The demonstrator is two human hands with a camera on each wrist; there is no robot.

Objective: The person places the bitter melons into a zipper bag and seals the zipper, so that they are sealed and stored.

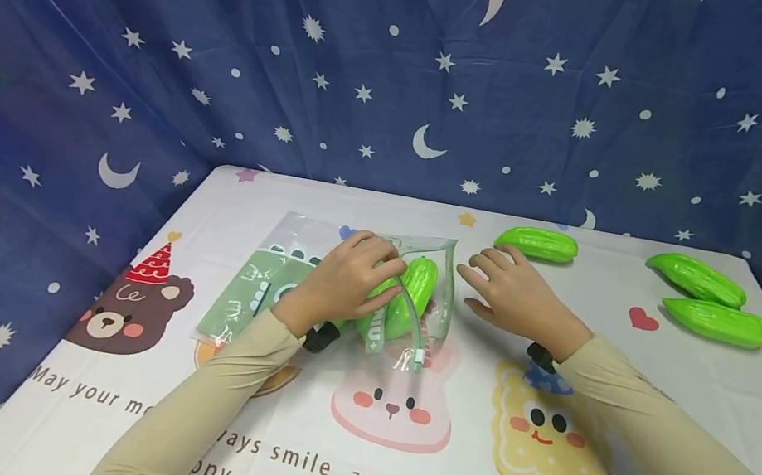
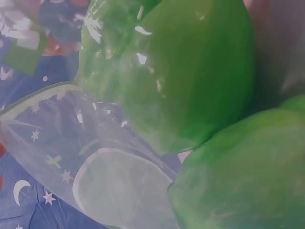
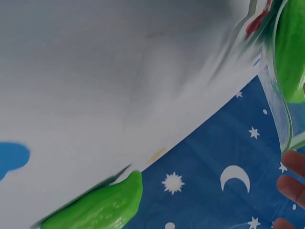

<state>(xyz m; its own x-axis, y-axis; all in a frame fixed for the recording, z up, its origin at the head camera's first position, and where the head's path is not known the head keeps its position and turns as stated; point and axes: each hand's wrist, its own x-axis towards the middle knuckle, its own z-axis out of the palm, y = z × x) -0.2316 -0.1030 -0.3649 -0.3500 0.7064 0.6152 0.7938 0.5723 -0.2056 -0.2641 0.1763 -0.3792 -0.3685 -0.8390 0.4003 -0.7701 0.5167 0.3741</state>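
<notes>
A clear zip bag with a green printed front lies on the table, its zip mouth spread toward the right. Inside are bright green bitter melons, large through the film in the left wrist view, where one melon sits beside another. My left hand grips the bag near its mouth, fingers curled over the edge; part of its grip is hidden. Just right of the mouth, my right hand is held up with fingers spread and nothing in them. In the right wrist view its fingertips are near the bag's rim.
One loose bitter melon lies behind my right hand. Farther right, two more, an upper melon and a lower melon, lie side by side. A blue star-printed curtain hangs behind the white printed tablecloth.
</notes>
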